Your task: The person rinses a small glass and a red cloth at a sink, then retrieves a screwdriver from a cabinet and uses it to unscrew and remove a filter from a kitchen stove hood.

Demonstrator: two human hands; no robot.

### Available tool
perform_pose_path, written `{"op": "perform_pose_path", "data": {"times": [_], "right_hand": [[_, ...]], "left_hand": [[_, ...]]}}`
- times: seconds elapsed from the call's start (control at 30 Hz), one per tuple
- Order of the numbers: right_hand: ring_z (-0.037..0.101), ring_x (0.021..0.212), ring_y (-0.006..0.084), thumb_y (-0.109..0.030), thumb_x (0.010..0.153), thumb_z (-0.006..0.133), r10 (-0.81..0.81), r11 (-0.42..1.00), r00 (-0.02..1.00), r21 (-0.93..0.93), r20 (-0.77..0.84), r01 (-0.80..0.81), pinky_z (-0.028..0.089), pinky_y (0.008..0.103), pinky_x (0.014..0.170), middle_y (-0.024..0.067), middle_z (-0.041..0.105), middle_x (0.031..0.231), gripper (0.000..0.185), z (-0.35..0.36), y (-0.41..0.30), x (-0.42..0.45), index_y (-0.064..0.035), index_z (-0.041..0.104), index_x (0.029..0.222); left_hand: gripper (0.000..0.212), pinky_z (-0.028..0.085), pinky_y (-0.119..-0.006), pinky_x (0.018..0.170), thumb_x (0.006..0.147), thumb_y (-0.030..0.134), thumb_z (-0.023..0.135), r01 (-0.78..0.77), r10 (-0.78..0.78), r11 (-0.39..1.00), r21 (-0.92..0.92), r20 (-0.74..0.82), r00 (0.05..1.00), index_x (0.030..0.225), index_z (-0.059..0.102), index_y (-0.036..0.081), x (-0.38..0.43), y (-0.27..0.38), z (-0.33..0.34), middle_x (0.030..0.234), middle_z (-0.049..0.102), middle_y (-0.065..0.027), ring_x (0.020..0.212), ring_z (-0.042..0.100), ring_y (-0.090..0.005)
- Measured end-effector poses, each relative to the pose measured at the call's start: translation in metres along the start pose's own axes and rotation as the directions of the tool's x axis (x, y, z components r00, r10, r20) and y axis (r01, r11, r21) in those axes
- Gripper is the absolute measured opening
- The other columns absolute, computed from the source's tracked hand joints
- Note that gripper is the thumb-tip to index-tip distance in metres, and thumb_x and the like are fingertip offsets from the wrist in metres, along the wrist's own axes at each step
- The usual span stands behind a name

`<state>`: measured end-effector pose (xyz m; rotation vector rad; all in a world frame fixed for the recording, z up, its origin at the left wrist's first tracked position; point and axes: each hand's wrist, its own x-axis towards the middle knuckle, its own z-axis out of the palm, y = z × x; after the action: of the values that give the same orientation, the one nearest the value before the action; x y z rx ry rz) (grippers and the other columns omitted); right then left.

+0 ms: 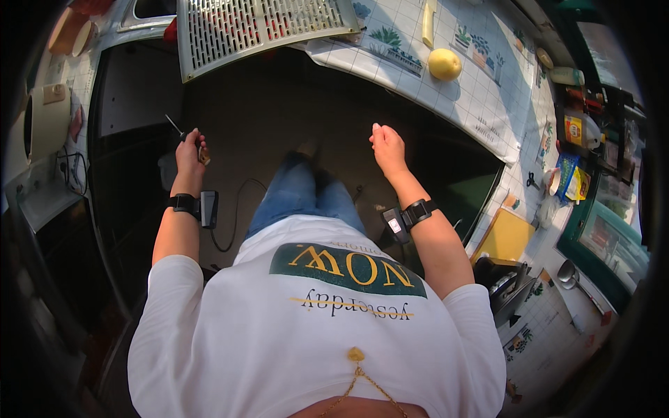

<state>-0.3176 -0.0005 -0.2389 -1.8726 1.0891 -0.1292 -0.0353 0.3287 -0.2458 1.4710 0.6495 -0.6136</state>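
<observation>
My left hand (190, 152) is raised over the dark floor at the left, shut on a small tool. The tool's thin metal shaft (173, 124) points up and to the left, with a black part at its base; a brownish end shows below the fingers. My right hand (388, 149) is held out at the right, its fingers curled closed, with nothing visible in it. Ahead of both hands is a slotted metal panel (266, 26), with red showing through its slots. A round yellow fruit (445, 65) lies on the patterned counter cover (387, 57), near a pale yellow elongated object (429, 26).
The covered counter curves along the right, bearing a yellow board (503, 235), scissors (532, 180), a blue basket (566, 170) and several packages. Spoons (566, 274) lie lower right. A cream appliance (49, 123) stands at the left. A dark cable (238, 209) trails over the floor beside my legs.
</observation>
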Motion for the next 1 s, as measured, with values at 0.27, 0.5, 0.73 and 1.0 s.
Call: {"op": "perform_pose_path", "data": {"times": [0.27,0.5,0.73,1.0], "right_hand": [[0.057,0.086,0.0241,-0.020,0.077,0.062,0.032,0.972,0.947,-0.232,0.320,0.046,0.046,0.0344,0.076,0.0119,0.050,0.104,0.043,0.071,0.028,-0.028,-0.0066,0.046,0.114],[0.057,0.085,0.0269,-0.025,0.072,0.065,-0.005,0.848,0.856,-0.450,0.518,0.278,0.046,0.0361,0.076,0.0132,0.054,0.095,0.033,0.137,0.024,-0.027,-0.0074,0.057,0.099],[0.056,0.088,0.0307,-0.026,0.071,0.062,0.077,0.681,0.839,-0.643,0.538,0.350,0.046,0.0382,0.077,0.0136,0.055,0.093,0.024,0.239,0.060,0.014,-0.0090,0.063,0.087],[0.058,0.071,0.0336,-0.026,0.077,0.056,0.062,0.508,0.818,-0.723,0.572,0.467,0.049,0.0396,0.067,0.0154,0.061,0.080,0.019,0.341,0.187,0.065,-0.0098,0.065,0.082]], "left_hand": [[0.024,0.039,-0.018,0.049,0.081,0.019,0.060,-0.024,0.009,0.990,0.140,0.106,0.994,0.101,0.055,0.007,-0.088,-0.049,-0.025,0.077,0.058,-0.0009,0.060,0.049,-0.0053],[0.022,0.040,-0.019,0.052,0.081,0.019,0.061,0.033,-0.034,0.996,0.086,0.001,0.999,0.098,0.056,0.006,-0.097,-0.085,-0.119,0.077,0.057,-0.0007,0.059,0.049,-0.0057],[0.015,0.042,-0.022,0.058,0.081,0.017,0.060,0.072,-0.016,0.851,0.521,-0.110,0.994,0.089,0.058,0.005,-0.065,-0.136,-0.190,0.074,0.060,-0.0018,0.064,0.052,-0.0060],[0.017,0.046,-0.026,0.067,0.079,0.014,0.062,0.231,-0.182,0.838,0.494,-0.146,0.972,0.091,0.057,0.002,-0.063,-0.256,-0.210,0.083,0.062,-0.0089,0.076,0.059,-0.0127]]}}
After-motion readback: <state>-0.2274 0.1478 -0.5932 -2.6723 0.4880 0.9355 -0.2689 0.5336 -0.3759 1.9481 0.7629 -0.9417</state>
